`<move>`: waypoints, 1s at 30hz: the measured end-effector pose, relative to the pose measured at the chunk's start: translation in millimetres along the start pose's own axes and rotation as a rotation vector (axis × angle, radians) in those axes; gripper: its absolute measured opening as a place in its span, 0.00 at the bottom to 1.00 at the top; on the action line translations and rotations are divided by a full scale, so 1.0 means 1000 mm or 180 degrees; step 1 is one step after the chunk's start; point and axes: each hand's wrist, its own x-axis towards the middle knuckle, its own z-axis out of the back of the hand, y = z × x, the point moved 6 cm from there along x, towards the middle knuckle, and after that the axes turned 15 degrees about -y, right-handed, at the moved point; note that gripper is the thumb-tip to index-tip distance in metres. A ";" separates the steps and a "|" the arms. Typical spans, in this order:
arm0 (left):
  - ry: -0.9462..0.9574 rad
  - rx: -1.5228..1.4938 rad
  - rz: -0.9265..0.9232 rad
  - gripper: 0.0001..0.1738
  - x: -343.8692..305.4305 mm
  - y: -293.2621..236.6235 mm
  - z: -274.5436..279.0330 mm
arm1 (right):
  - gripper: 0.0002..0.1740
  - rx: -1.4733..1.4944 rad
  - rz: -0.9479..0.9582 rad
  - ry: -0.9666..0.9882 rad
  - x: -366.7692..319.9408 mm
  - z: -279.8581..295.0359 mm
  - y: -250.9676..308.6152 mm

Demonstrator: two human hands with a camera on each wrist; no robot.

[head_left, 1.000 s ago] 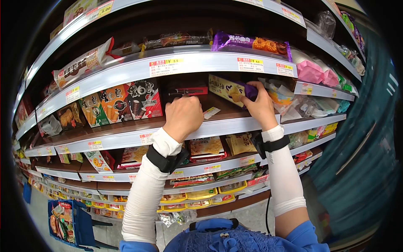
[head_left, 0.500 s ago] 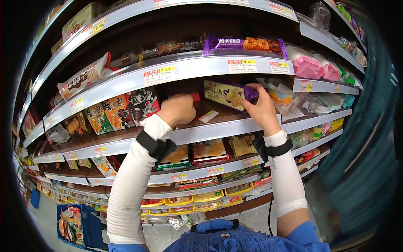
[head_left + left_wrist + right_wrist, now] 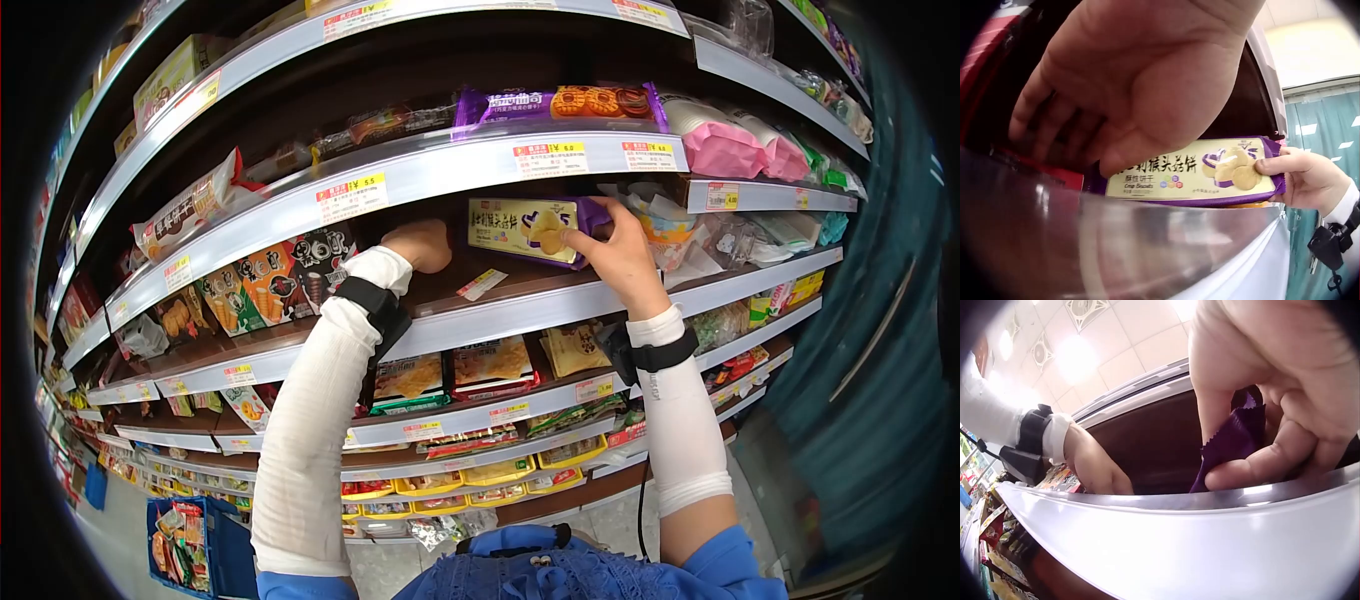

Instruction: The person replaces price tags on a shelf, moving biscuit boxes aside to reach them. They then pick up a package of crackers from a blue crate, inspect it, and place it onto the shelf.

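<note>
My right hand (image 3: 624, 253) pinches the purple right end of a biscuit pack (image 3: 510, 225), thumb on its printed front. The pack is cream and purple, labelled "Crisp Biscuits", and stands on its long side at the shelf's front. My left hand (image 3: 420, 246) reaches into the same shelf, left of the pack. In the left wrist view its fingers (image 3: 1054, 119) extend loosely towards a red package (image 3: 1044, 172) deeper in. The left thumb overlaps the left end of the biscuit pack in that view. From the head view, the left fingertips are hidden.
Several boxes (image 3: 265, 285) of rolled biscuits stand left of my left hand. A loose price tag (image 3: 482, 284) lies on the shelf board. Bagged goods (image 3: 690, 235) sit to the right. The shelf above, with a purple cookie pack (image 3: 560, 104), overhangs both hands. A blue basket (image 3: 225, 550) is on the floor.
My left hand has shifted left and deeper into the shelf, its earlier curled fist now out of sight. The biscuit pack has turned to face me more squarely, still in my right hand.
</note>
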 end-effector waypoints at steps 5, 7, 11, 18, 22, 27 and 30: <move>0.0415 0.0142 0.0084 0.27 0.002 -0.002 0.001 | 0.33 0.0274 0.0131 -0.0221 0.022 0.014 -0.030; 0.0563 0.0290 0.0085 0.28 -0.002 -0.005 0.004 | 0.34 0.0472 -0.0274 -0.0049 0.020 0.022 -0.013; 0.0543 0.0342 0.0045 0.29 -0.004 -0.006 0.008 | 0.35 0.0303 -0.0718 0.0323 0.031 0.029 -0.025; 0.0444 0.0580 -0.0132 0.30 0.002 -0.012 0.009 | 0.34 -0.0674 -0.0438 0.0246 0.036 0.037 -0.044; 0.0533 0.0574 -0.0023 0.24 0.006 -0.015 0.004 | 0.33 -0.1172 0.0512 0.0225 0.040 0.035 -0.048; 0.0613 0.0695 -0.0192 0.30 0.000 -0.018 0.008 | 0.32 -0.1584 0.0523 0.0001 0.021 0.042 -0.025; 0.0659 0.0590 -0.0213 0.31 -0.005 -0.015 0.012 | 0.30 -0.2088 0.0980 -0.0521 0.002 0.047 -0.008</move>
